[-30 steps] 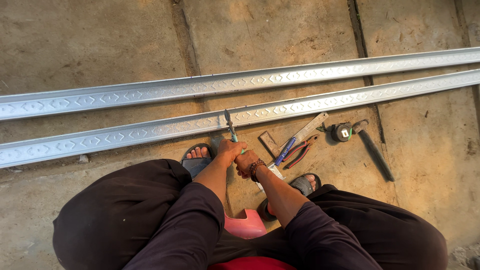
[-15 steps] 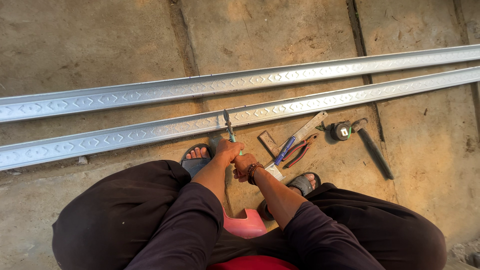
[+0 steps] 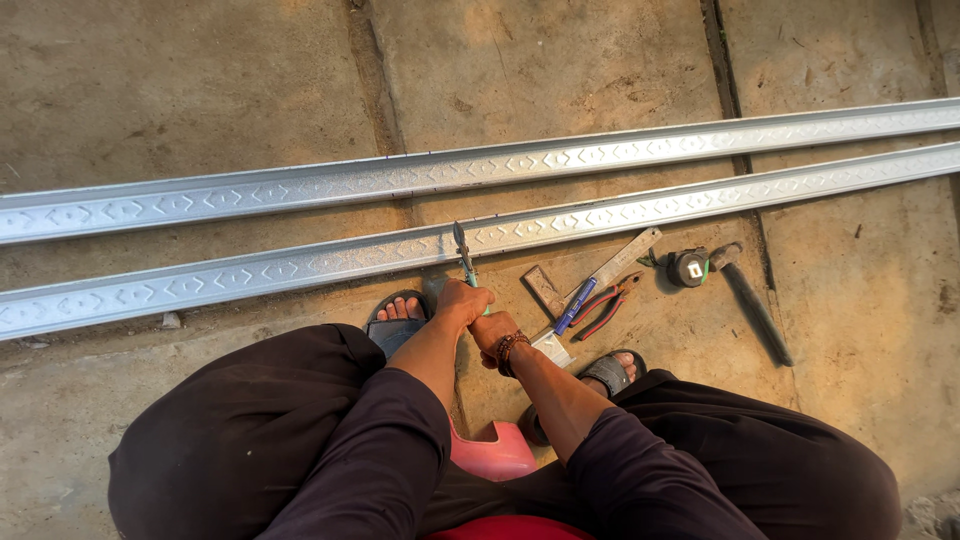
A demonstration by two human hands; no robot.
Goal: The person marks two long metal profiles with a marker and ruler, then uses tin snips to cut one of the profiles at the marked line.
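Note:
My left hand [image 3: 462,300] and my right hand [image 3: 492,330] are clasped together on the green handles of metal snips [image 3: 464,256]. The blades of the snips bite the near edge of the nearer embossed metal channel [image 3: 300,265], which lies across the concrete floor. A second, similar channel [image 3: 300,190] lies parallel just beyond it. I squat with both knees in dark trousers, sandalled feet either side of my hands.
Right of my hands lie a steel ruler [image 3: 610,270], a blue pen [image 3: 575,306], red-handled pliers [image 3: 603,305], a small wooden block [image 3: 543,289], a tape measure [image 3: 688,267] and a hammer [image 3: 752,300]. A pink stool [image 3: 490,455] is under me.
Both hands stay on the snips at the nearer channel; they have shifted only slightly. The tools on the floor have not moved.

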